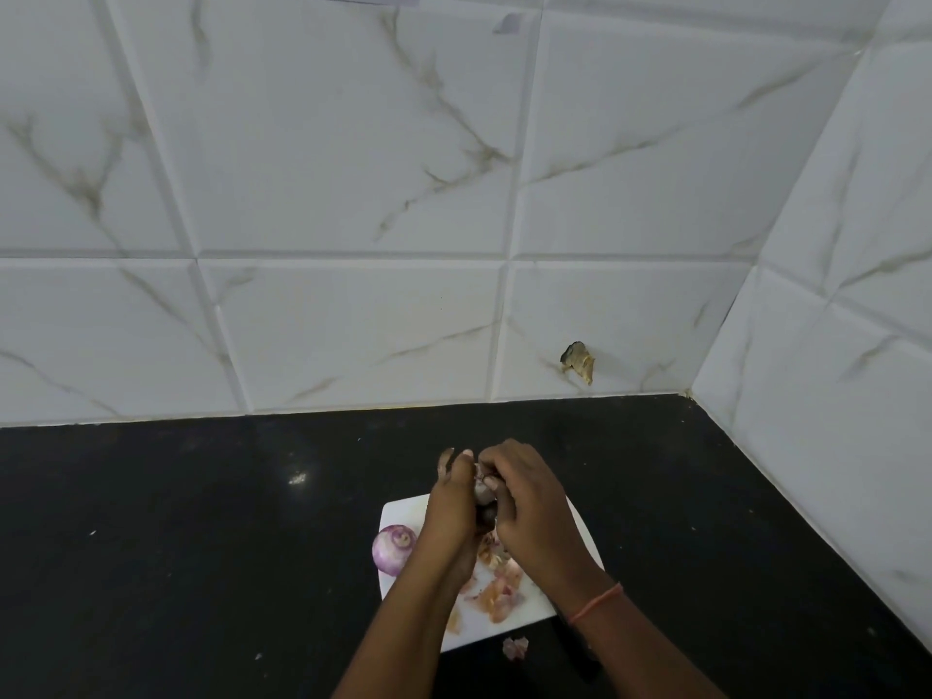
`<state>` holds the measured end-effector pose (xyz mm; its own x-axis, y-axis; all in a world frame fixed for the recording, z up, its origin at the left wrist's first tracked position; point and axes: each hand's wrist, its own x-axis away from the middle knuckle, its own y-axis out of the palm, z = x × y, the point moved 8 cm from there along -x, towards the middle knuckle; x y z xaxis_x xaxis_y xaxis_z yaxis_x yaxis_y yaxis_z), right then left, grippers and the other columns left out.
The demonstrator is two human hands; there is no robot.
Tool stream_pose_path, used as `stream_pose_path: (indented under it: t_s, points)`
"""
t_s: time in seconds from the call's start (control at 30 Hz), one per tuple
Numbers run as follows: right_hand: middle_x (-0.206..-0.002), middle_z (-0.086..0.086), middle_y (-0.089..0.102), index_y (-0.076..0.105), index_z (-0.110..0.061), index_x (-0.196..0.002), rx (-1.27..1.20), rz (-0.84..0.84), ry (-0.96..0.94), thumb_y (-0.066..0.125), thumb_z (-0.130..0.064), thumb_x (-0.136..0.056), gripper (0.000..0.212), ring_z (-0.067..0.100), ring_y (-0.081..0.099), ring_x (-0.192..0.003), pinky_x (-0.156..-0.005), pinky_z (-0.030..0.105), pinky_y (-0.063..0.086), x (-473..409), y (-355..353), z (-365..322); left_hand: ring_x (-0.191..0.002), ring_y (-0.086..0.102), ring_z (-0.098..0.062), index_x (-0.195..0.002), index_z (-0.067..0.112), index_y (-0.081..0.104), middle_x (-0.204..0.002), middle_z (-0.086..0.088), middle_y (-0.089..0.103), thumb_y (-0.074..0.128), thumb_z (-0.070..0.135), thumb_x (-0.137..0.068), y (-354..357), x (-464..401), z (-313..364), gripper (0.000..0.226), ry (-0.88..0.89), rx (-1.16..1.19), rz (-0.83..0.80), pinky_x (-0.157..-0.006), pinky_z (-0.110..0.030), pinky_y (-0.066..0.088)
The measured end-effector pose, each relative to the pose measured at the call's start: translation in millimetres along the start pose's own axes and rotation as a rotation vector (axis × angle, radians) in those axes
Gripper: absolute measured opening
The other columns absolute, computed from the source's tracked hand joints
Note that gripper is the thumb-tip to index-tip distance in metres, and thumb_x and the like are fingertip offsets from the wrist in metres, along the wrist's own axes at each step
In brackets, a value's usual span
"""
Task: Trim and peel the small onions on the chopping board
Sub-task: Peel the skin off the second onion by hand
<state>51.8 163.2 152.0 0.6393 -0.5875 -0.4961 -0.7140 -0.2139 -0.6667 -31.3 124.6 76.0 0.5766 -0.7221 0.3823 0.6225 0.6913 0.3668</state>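
- Onion (pixel 485 489) sits between both hands, held up above the far end of the board (pixel 398 512); only a sliver of it shows between the fingers, so how much skin is left cannot be told.
- Left hand (pixel 451 502) wraps it from the left with curled fingers; right hand (pixel 529 502) closes over it from the right, fingertips pinching at its top.
- Peeled onion (pixel 393 549) rests on the board's left edge, half over the worktop (pixel 201 547). My guess is that a nudge from the left forearm would roll it off onto the black surface.
- Skins (pixel 497 590) litter the board under the wrists, and one scrap (pixel 515 648) already lies off it. More may slide off if the arms sweep across.
- Dark handle-like shape (pixel 575 643) lies under the right forearm, perhaps a knife; I cannot tell. If so, the forearm could knock it, or the hand could meet the blade on reaching back.
- Wet inner layers are slippery, so a hard pinch could shoot the onion out toward the wall (pixel 353 320).
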Motion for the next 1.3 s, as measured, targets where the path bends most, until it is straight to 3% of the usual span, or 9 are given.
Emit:
stream_pose_path:
  t_s: [0.1,0.17,0.27,0.47,0.67,0.77,1.0,1.13,1.3]
  points:
    - [-0.101,-0.015,0.052,0.058,-0.020,-0.102,-0.073,0.012,-0.055,0.042,-0.020,-0.091,0.019,-0.005,0.049,-0.094,-0.084,0.005,0.039,6,-5,-6,-0.043,0.045,-0.012,-0.086,0.005,0.060,-0.058,-0.007,0.054,0.045,0.033,-0.104,-9,-2,2,0.037,-0.083,0.192,0.052,-0.041,-0.023,0.031]
    - [-0.094,-0.016,0.056,0.060,-0.021,-0.094,-0.081,0.068,-0.032,0.055,-0.016,-0.091,0.008,0.000,0.055,-0.090,-0.078,0.011,0.044,8,-12,-1,-0.049,0.046,-0.014,-0.093,0.003,0.062,-0.064,-0.009,0.059,0.045,0.035,-0.105,-15,-4,10,0.038,-0.053,0.261,0.075,-0.046,-0.025,0.032]
    - [-0.086,-0.017,0.063,0.069,-0.024,-0.087,-0.095,0.165,0.109,0.069,-0.008,-0.086,0.016,0.002,0.061,-0.085,-0.073,0.013,0.047,10,-20,22,-0.055,0.047,-0.014,-0.100,0.004,0.067,-0.075,-0.010,0.067,0.045,0.036,-0.105,-16,-4,13,0.039,-0.055,0.303,0.029,-0.048,-0.024,0.037]
    - [-0.092,-0.016,0.066,0.074,-0.018,-0.100,-0.121,0.115,0.158,0.066,-0.008,-0.090,0.016,-0.003,0.062,-0.090,-0.079,0.016,0.051,6,-13,29,-0.057,0.042,-0.013,-0.104,0.007,0.070,-0.077,-0.008,0.066,0.038,0.029,-0.104,-12,0,17,0.038,-0.052,0.270,-0.114,-0.049,-0.024,0.036]
    - [-0.081,-0.015,0.066,0.067,-0.023,-0.086,-0.260,0.155,0.211,0.074,-0.012,-0.083,0.013,0.000,0.064,-0.081,-0.068,0.010,0.049,1,-22,20,-0.067,0.052,-0.012,-0.112,0.010,0.073,-0.089,-0.008,0.068,0.040,0.022,-0.104,-11,3,21,0.036,0.025,0.184,-0.159,-0.062,-0.027,0.039]
    - [-0.093,-0.017,0.069,0.068,-0.028,-0.100,-0.368,0.108,0.178,0.072,-0.018,-0.087,0.017,0.000,0.066,-0.090,-0.074,0.014,0.053,-3,-20,8,-0.078,0.056,-0.013,-0.115,0.010,0.071,-0.100,-0.010,0.069,0.042,0.030,-0.105,-9,5,21,0.036,0.050,0.112,-0.177,-0.071,-0.029,0.041]
    - [-0.091,-0.015,0.066,0.068,-0.026,-0.095,-0.289,0.137,0.080,0.074,-0.012,-0.084,0.019,0.003,0.065,-0.088,-0.073,0.009,0.049,-4,-22,-1,-0.119,0.061,-0.037,-0.117,0.020,0.071,-0.122,-0.017,0.069,0.039,0.049,-0.104,-7,10,25,0.045,0.122,-0.056,-0.175,-0.090,-0.041,0.044]
    - [-0.089,-0.013,0.065,0.071,-0.020,-0.092,-0.264,0.137,0.039,0.073,-0.009,-0.085,0.014,0.004,0.064,-0.087,-0.073,0.011,0.051,-4,-24,-1,-0.094,0.055,-0.025,-0.117,0.011,0.069,-0.106,-0.020,0.067,0.040,0.047,-0.104,-6,13,27,0.048,0.121,-0.021,-0.156,-0.078,-0.035,0.042]
    - [-0.089,-0.009,0.066,0.072,-0.016,-0.092,-0.219,0.109,0.012,0.072,-0.007,-0.084,0.012,0.005,0.064,-0.085,-0.072,0.019,0.055,-4,-22,1,-0.093,0.053,-0.024,-0.115,0.015,0.071,-0.108,-0.017,0.066,0.040,0.048,-0.104,-8,13,27,0.046,0.132,-0.058,-0.153,-0.078,-0.036,0.044]
